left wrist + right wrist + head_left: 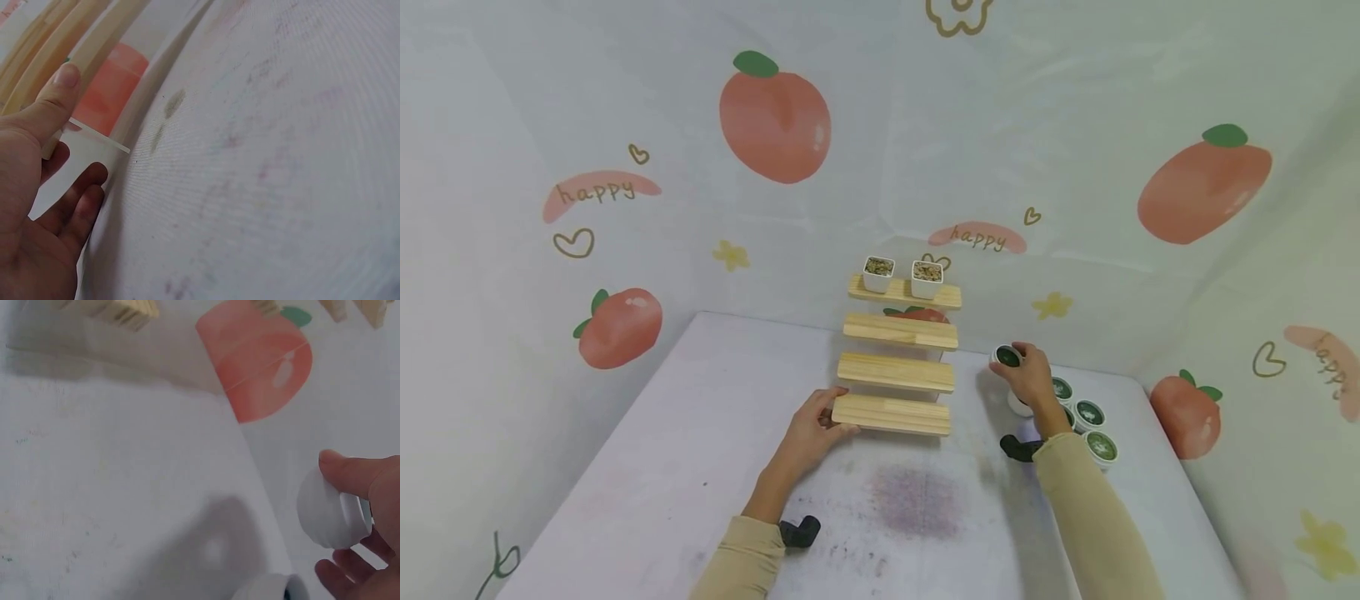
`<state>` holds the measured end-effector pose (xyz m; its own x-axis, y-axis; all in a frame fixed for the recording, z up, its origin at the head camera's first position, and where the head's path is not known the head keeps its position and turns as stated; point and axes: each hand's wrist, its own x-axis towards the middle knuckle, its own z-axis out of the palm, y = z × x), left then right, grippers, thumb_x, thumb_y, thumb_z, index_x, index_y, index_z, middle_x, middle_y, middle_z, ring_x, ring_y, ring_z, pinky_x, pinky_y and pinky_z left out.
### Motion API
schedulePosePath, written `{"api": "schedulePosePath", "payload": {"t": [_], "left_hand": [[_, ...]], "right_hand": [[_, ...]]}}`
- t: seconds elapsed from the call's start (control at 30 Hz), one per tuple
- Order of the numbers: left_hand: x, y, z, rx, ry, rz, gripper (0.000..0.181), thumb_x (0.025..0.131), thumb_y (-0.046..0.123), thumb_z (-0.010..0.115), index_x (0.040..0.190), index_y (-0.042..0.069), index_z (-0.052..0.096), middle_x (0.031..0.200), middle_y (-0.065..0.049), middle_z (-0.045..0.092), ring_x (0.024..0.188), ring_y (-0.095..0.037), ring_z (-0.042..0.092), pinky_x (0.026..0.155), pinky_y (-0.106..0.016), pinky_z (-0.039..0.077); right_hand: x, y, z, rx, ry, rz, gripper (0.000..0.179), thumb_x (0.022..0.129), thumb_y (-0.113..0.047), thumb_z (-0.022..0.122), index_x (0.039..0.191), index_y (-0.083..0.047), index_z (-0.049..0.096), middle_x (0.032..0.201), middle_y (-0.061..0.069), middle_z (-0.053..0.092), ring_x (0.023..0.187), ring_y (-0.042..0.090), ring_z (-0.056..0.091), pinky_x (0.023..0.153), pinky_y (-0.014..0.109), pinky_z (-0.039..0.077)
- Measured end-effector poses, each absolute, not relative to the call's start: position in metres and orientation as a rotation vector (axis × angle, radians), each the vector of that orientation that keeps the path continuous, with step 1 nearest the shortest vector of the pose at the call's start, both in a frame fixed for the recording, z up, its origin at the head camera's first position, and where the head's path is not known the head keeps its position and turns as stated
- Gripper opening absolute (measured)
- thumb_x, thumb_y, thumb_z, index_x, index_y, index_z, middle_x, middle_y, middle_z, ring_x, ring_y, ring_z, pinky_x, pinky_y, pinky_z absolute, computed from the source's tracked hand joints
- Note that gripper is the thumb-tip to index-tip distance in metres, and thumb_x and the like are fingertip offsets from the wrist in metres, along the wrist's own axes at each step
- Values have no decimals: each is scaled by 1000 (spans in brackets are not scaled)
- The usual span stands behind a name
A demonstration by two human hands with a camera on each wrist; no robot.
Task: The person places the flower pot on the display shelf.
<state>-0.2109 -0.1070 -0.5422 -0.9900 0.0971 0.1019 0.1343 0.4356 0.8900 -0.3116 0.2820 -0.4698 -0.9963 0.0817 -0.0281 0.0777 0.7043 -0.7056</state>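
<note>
My left hand [811, 429] grips the left end of the lowest board on a tiered wooden stand [891, 414]. In the left wrist view its thumb [62, 84] lies along the board's edge, the other fingers bent beneath. Right of the stand, my right hand [1033, 379] holds a small round white pot [1006, 357] with dark green contents. The right wrist view shows this pot [328, 509] tilted between thumb and fingers, raised off the table. Below it stands another white pot [1019, 406], partly hidden by the hand.
Two square white pots with a grainy fill, one left [877, 279] and one right [927, 283], stand on the top board. Several round white pots with green tops [1090, 415] cluster right of my right forearm. A printed cloth wall [880, 167] closes off the white table [700, 417] behind.
</note>
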Motion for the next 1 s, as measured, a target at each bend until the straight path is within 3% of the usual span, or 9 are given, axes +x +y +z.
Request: {"api": "schedulePosePath", "payload": {"t": [0.37, 0.5, 0.57, 0.7, 0.8, 1.0], "left_hand": [[-212, -104, -543, -192, -2640, -1672, 69, 83, 29, 85, 145, 22, 54, 130, -3, 59, 99, -14, 63, 83, -25, 55], [-211, -103, -543, -195, -2647, -1656, 70, 83, 30, 85, 145, 23, 54, 130, -3, 59, 98, -14, 62, 84, -27, 54], [-211, -103, -544, -198, -2650, -1652, 70, 83, 31, 85, 145, 22, 54, 130, -2, 59, 98, -14, 62, 84, -28, 54], [-211, -105, -546, -206, -2666, -1637, 72, 83, 33, 84, 147, 20, 53, 130, -2, 59, 97, -12, 60, 83, -26, 53], [-212, -106, -546, -219, -2667, -1626, 72, 84, 34, 84, 147, 20, 53, 129, -2, 58, 93, -13, 56, 80, -26, 51], [-213, -109, -545, -212, -2658, -1634, 70, 83, 33, 84, 146, 25, 54, 130, -1, 59, 97, -13, 60, 83, -27, 54]], "right_hand": [[-299, 262, -447, -190, -2792, 1332, 77, 92, -28, 75, 152, 3, 37, 152, 27, 42, 133, 39, 49, 110, 52, 46], [-291, 253, -439, -78, -2712, 1324, 73, 91, -22, 76, 149, 4, 41, 144, 25, 48, 111, 33, 58, 91, 37, 53], [-288, 248, -435, -34, -2670, 1345, 71, 91, -21, 76, 148, 4, 42, 142, 24, 49, 102, 30, 58, 80, 27, 51], [-282, 235, -425, -19, -2632, 1395, 74, 91, -24, 77, 150, 1, 40, 147, 22, 43, 108, 27, 54, 75, 16, 46], [-278, 225, -418, 15, -2601, 1439, 74, 91, -22, 78, 150, 0, 39, 150, 21, 40, 115, 28, 52, 76, 13, 45], [-271, 206, -404, 132, -2545, 1532, 73, 89, -15, 79, 149, 2, 40, 144, 21, 46, 113, 29, 54, 75, 13, 46]]}}
